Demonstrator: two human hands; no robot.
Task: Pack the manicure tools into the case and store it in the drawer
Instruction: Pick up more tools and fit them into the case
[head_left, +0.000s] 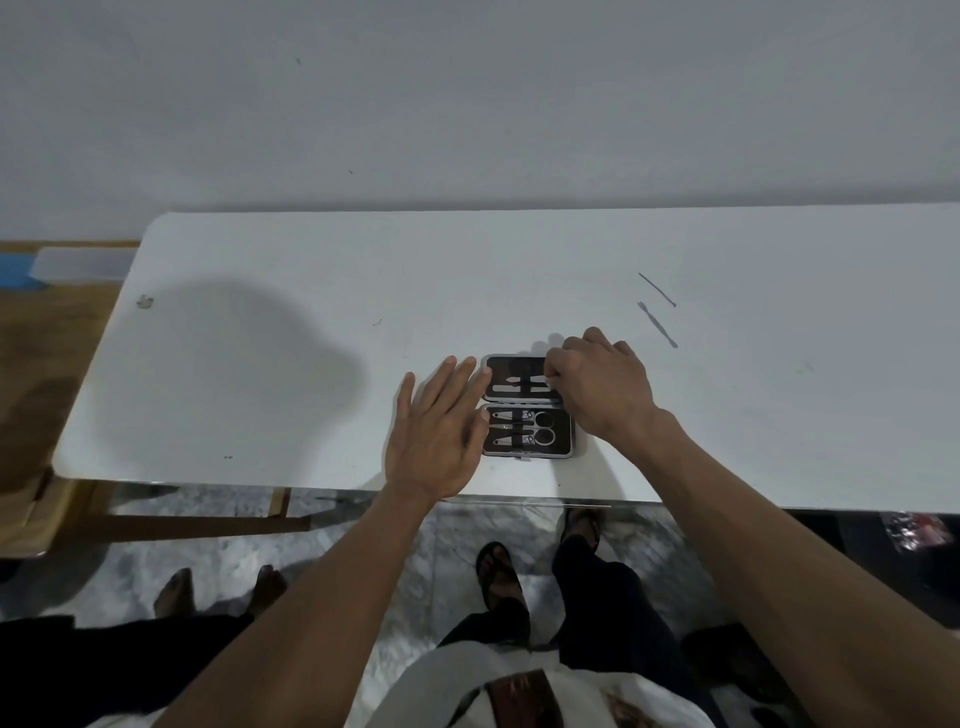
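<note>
A small manicure case (566, 441) lies open on the white table (260, 364), dark inside with a grey rim. Its near half holds clippers and scissors (540, 427) under a strap. A flat metal tool (514, 387) lies in the far half. My right hand (602, 384) pinches the right end of that tool at the case's right edge. My left hand (441, 421) rests flat with fingers spread against the case's left side. Two thin metal tools lie loose on the table to the right: a dark pick (657, 289) and a cuticle pusher (657, 325).
The table's front edge (363, 488) runs just below the case. A second person's bare feet (223, 590) stand on the marble floor at the left. My own sandalled feet (501, 574) are below the table. A wooden stand (47, 519) sits at the left.
</note>
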